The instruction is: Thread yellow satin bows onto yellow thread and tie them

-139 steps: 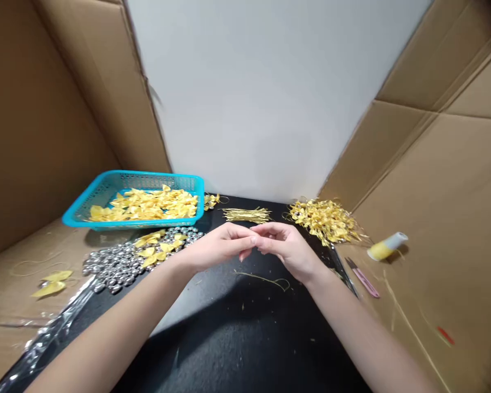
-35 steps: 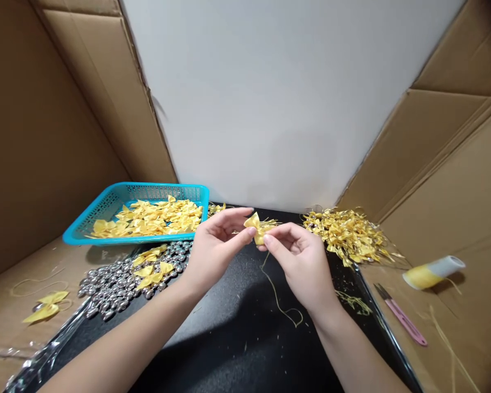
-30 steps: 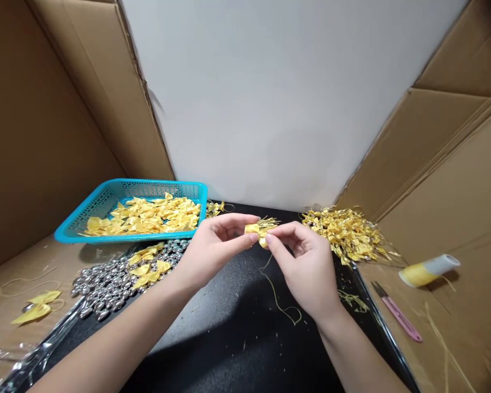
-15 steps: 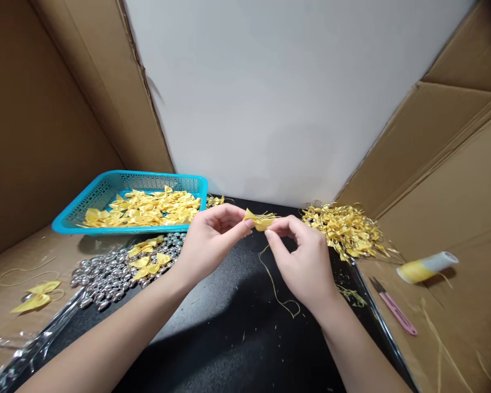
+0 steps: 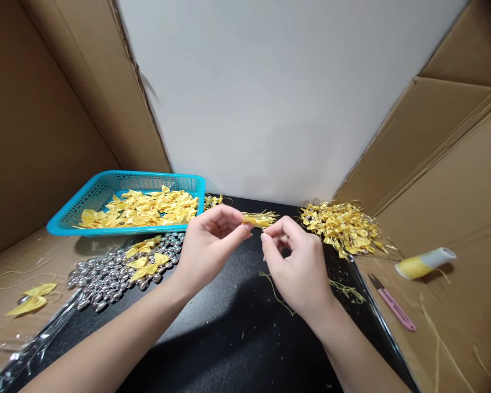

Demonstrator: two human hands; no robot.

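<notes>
Yellow bow (image 5: 258,222) has turned, apparently pinched between left fingers (image 5: 238,234).

I am making out no readable text, label, brand, number or sign anywhere. Nothing in front of me is showing any legible lettering.

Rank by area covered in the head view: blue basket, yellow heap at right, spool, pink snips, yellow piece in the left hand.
1. Blue basket
2. Yellow heap
3. Spool
4. Pink snips
5. Yellow piece: smallest visible patch, partly hidden
</notes>
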